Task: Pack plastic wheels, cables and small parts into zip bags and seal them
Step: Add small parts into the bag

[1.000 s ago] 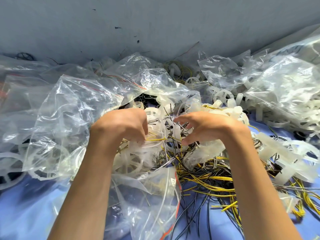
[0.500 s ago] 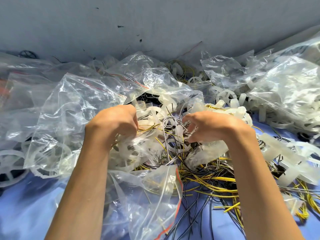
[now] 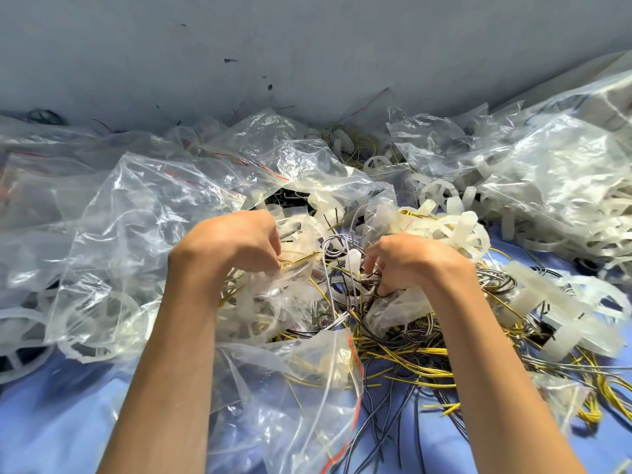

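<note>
Fingers (image 3: 273,248) pinch yellow cable (image 3: 297,260) at clear zip bag (image 3: 273,289).

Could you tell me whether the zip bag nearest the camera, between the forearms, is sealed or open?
Open: the zip bag's red-striped mouth gapes and its film hangs slack, with only stray wires visible inside.
</note>
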